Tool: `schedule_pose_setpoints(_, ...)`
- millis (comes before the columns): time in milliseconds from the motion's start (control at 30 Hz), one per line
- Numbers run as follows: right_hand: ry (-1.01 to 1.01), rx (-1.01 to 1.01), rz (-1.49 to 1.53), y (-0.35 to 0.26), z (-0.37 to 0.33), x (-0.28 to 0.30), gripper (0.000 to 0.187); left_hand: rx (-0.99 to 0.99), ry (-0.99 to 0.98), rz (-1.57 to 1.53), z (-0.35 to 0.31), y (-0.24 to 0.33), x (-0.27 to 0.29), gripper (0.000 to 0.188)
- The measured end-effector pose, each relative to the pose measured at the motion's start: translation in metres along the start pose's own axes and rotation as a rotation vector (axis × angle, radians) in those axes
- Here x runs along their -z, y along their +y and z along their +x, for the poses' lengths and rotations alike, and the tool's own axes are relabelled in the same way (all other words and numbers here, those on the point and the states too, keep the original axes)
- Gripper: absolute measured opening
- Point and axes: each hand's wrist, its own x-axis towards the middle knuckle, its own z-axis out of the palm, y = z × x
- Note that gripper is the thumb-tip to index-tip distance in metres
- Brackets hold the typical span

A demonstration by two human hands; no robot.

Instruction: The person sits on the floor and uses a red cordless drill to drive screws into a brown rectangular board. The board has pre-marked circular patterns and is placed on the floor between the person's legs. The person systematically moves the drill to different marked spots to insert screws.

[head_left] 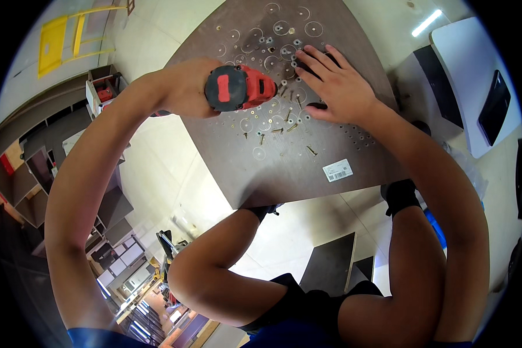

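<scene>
My left hand (192, 87) is wrapped round a red and black power drill (243, 88), seen from its back end above a brown board (220, 159). The drill's tip is hidden from view. Flat on the board, just right of the drill, my right hand (345, 90) rests with its fingers spread. Dark patches show between those fingers; whether they are shadow or a black thing underneath, I cannot tell. Several loose brass-coloured screws (312, 151) lie between and below my hands. The board's face bears drilled holes and ring marks, plus a white label (337, 170) near its close edge.
A white surface with a black phone (494, 108) on it stands at the right. Shelving and boxes (40, 168) fill the left side. A yellow frame (55, 46) is at the far left. A dark panel (329, 261) lies on the floor between my legs.
</scene>
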Motion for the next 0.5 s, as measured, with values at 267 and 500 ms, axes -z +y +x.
schedule_pose_setpoints(267, -0.020, -0.011, -0.019, -0.0003, -0.0014, 0.0021, 0.073, -0.013, -0.012, -0.013, 0.0037, 0.0032, 0.0023, 0.033)
schedule_pose_setpoints(500, -0.016, -0.009, 0.036, -0.0006, 0.0001, -0.0001, 0.075, -0.016, 0.037, -0.016, 0.0016, 0.0015, 0.0011, 0.028)
